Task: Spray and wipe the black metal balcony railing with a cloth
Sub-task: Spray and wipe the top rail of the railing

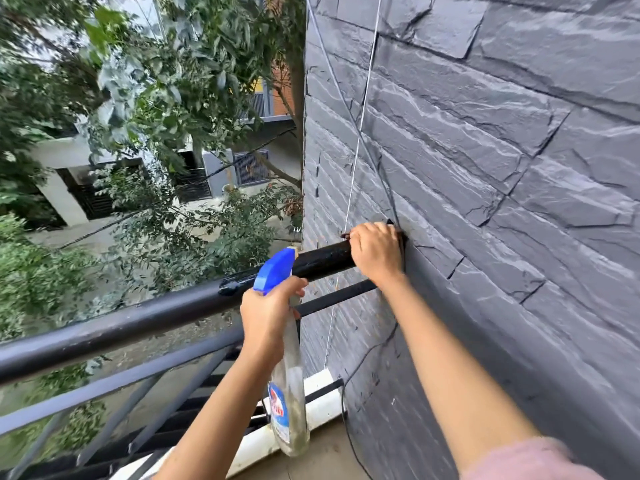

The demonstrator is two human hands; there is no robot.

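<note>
Gripping the spray bottle (289, 393) by its neck, the left hand (266, 317) hovers just before the top rail (138, 317). At the rail's wall end, the right hand (375, 252) clenches over a barely visible cloth (396, 227). Risks: the wet rail could let that grip slide, and the bottle could fall beyond the rail.
</note>
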